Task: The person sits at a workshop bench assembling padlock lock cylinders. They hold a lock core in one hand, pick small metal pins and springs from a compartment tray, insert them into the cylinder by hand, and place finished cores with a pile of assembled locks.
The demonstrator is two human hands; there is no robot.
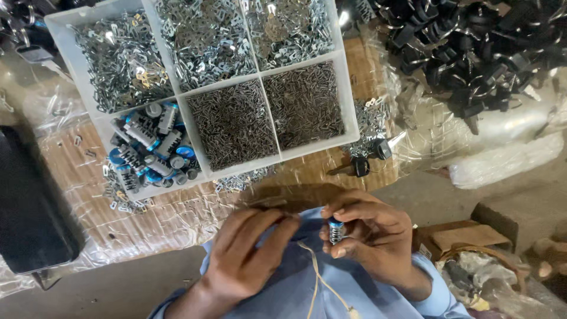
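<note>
My right hand point(372, 233) holds a small metal lock cylinder with a blue cap point(336, 230) upright between thumb and fingers, close to my chest. My left hand point(245, 254) is just left of it, fingers stretched together towards the cylinder; whether the fingertips pinch a small part is hidden. Beyond the hands stands a white divided tray point(351, 100). Its near left compartment holds several more blue-capped cylinders point(150, 147). The two middle compartments hold small dark pins point(233, 124), and the far ones hold shiny metal plates point(207, 41).
Two black-headed keys point(361, 165) lie beside the tray on plastic-wrapped cardboard point(177, 215). A heap of black-headed keys point(472, 53) fills the far right. A black flat case point(29, 207) lies at left, an open cardboard box point(466, 236) at right.
</note>
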